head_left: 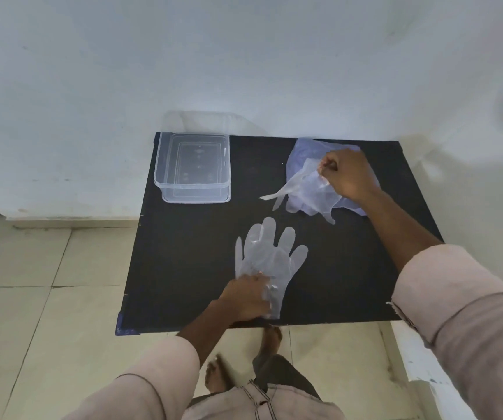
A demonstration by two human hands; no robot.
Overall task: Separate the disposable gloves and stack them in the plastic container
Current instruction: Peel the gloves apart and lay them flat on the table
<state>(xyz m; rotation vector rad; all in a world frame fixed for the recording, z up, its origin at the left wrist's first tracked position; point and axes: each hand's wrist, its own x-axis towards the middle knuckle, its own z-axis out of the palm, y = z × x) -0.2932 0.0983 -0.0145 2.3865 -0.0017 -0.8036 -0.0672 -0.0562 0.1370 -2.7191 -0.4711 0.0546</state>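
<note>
One glove (270,256) lies flat near the front middle of the black table (183,268), fingers spread and pointing toward the wall, cuff toward the front edge. We note it is thin, clear, lightly creased plastic, the dark top showing through it.

Further back on the right sits the pile (310,189) of gloves, a rumpled, bluish, see-through heap close to the table's far edge. Several loose fingers hang out of it on the near side, and one glove trails out to the left as a pale strip.

Back left stands the container (194,168), clear, rectangular, open at the top, well apart from both the pile and the flat glove. We see nothing lying inside it; its bottom shows only faint marks.

Hands, head view only. Our left hand (245,298) rests palm down on the cuff end of the flat glove, fingers loosely bent and partly under or against the plastic; we cannot tell whether it grips the film or merely presses on it. Our right hand (350,174) is over the pile, fingers curled in, thumb and fingertips pinched shut on a fold of glove plastic at the pile's upper left. Both forearms are bare below rolled pale sleeves.
</note>
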